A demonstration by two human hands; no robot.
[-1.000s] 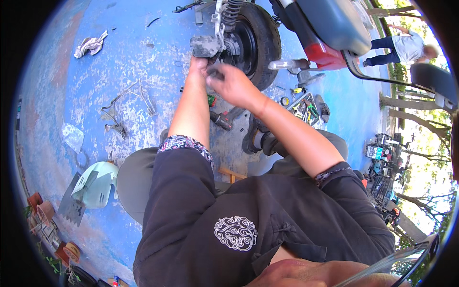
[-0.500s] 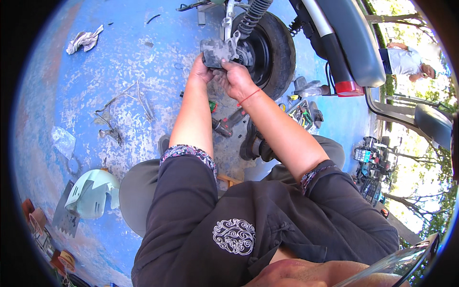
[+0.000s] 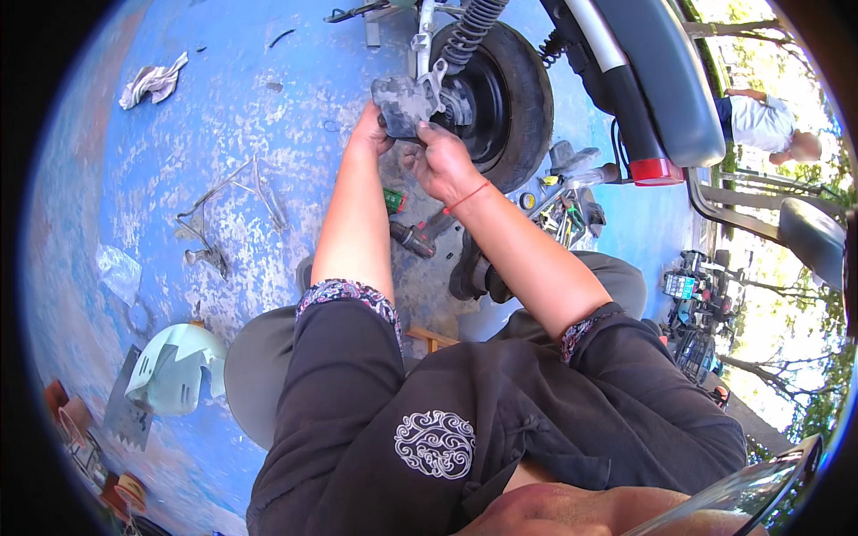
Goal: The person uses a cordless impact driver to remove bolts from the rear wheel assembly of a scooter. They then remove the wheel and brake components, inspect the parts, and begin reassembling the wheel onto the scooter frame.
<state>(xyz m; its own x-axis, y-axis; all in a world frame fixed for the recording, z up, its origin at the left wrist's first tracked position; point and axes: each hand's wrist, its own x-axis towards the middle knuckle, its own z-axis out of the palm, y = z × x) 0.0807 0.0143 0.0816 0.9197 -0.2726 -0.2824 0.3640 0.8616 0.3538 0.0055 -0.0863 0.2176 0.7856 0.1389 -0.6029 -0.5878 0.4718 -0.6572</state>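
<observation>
A dusty, mottled grey flat part with rounded corners (image 3: 404, 103) sits beside the wheel hub, next to the lower end of a coil-spring shock absorber (image 3: 474, 34). My left hand (image 3: 369, 131) closes round its lower left edge, with some fingers hidden behind it. At the part's lower right corner is my right hand (image 3: 444, 163), thumb tip at the edge and fingers curled in; anything small between them is hidden. The black wheel with its tyre (image 3: 527, 103) stands just right of the part. Below my hands, a cordless power tool (image 3: 414, 238) lies on the floor.
Assorted tools (image 3: 561, 214) lie right of my feet. A bent metal frame (image 3: 214, 201), a rag (image 3: 154, 82) and a pale green panel (image 3: 179, 371) are on the blue floor at left. A vehicle seat (image 3: 670, 80) overhangs at right; a person (image 3: 760, 122) stands beyond.
My right hand has shifted slightly down and away from the grey part, uncovering more of its face. My left hand stays at its edge. The person at far right has turned their head.
</observation>
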